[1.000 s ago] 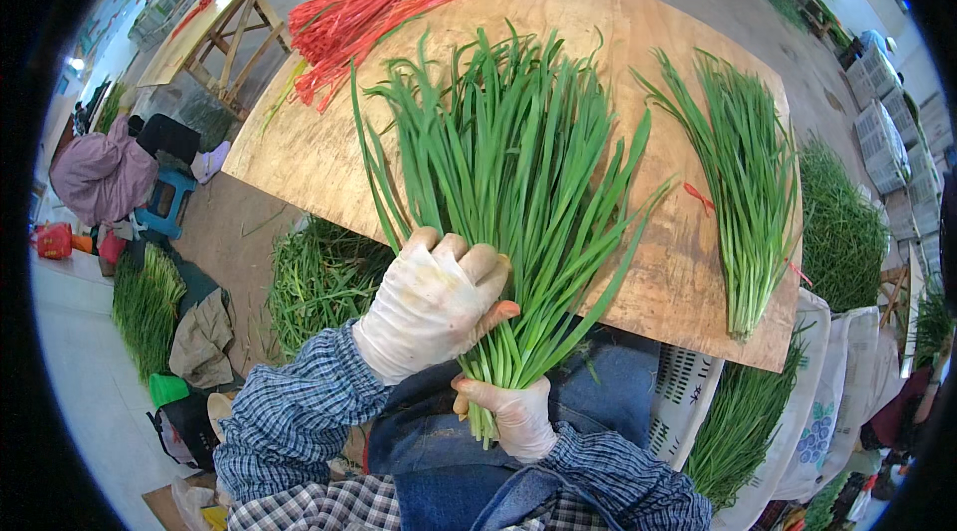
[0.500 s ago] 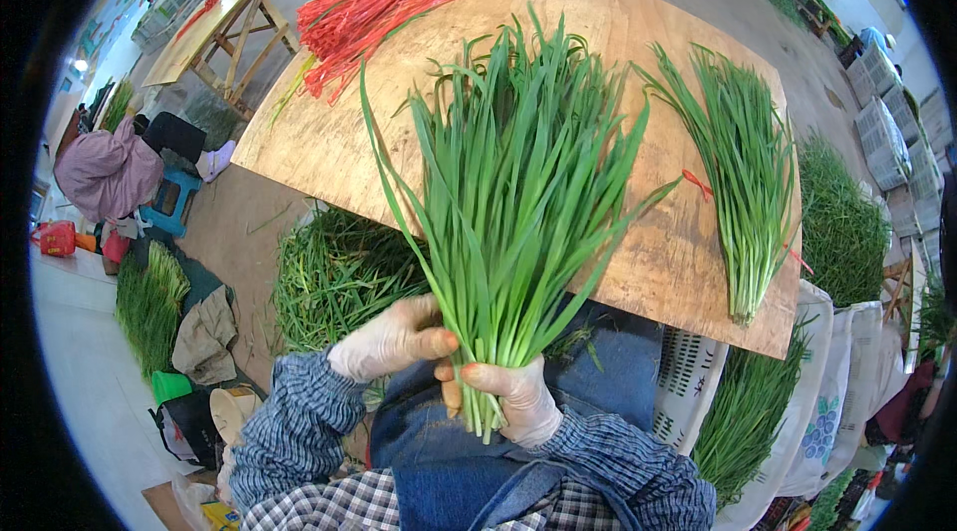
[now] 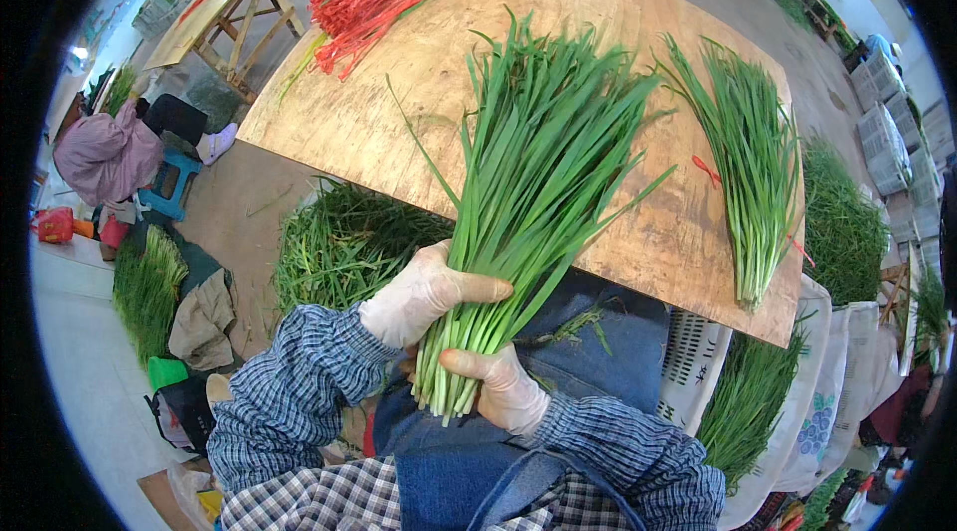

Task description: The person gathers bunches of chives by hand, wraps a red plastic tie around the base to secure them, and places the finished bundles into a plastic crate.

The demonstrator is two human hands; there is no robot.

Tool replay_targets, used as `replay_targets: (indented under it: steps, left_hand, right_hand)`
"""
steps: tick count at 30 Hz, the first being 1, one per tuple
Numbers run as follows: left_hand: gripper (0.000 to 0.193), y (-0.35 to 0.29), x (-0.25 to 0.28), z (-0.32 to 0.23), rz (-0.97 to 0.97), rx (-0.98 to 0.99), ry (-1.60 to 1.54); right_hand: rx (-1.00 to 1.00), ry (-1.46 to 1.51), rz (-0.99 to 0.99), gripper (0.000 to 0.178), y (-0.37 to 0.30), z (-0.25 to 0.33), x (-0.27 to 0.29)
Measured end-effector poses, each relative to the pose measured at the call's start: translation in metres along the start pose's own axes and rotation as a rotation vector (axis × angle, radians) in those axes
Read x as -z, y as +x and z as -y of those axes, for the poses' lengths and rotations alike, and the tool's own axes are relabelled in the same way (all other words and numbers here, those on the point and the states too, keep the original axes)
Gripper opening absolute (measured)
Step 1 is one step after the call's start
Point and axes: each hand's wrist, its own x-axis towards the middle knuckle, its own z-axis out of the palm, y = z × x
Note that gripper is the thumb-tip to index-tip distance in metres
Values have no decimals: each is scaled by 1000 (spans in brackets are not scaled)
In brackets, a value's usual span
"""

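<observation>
A bunch of long green garlic chives (image 3: pixel 548 147) fans out in front of me, its pale stem ends pointing down toward my lap. My left hand (image 3: pixel 424 297), in a thin whitish glove, wraps the stems from the left, its thumb lying across them. Lower down, my gloved right hand (image 3: pixel 498 386) grips the bunch near the cut ends, thumb in front. The fingers behind the stems are mostly hidden. The leaves spread above the wooden table (image 3: pixel 369 127). Another bunch of chives (image 3: pixel 748 172), tied with red ties, lies on the table's right side.
A heap of red ties (image 3: pixel 384 2) lies at the table's far left. Loose greens (image 3: pixel 339 247) are piled below its left edge. A white crate (image 3: pixel 690 361) and greens (image 3: pixel 753 411) stand at lower right. A person (image 3: pixel 108 152) sits at far left by a blue stool (image 3: pixel 171 182).
My left hand has moved up and closed around the stems with its thumb across them. The bunch has tilted, its leaves swinging right and its stem ends left.
</observation>
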Motion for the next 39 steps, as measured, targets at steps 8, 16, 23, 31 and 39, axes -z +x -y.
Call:
replay_targets:
  steps: [8, 16, 23, 31, 39]
  left_hand:
    - [64, -8, 10, 18, 35, 35, -117]
    - [82, -20, -6, 4, 75, -194, 68]
    - [82, 6, -21, -67, -27, -733, 388]
    - [80, 50, -36, -118, 103, -905, 287]
    - [61, 91, -24, -76, -83, -941, 444]
  right_hand:
    - [369, -204, -257, 67, -10, 54, 18]
    - [483, -171, -359, 48, 6, 71, -37]
    - [852, -593, -200, 41, 1, 153, -103]
    - [1073, -1072, -61, 41, 2, 216, -111]
    - [947, -979, -97, 43, 26, 206, -64]
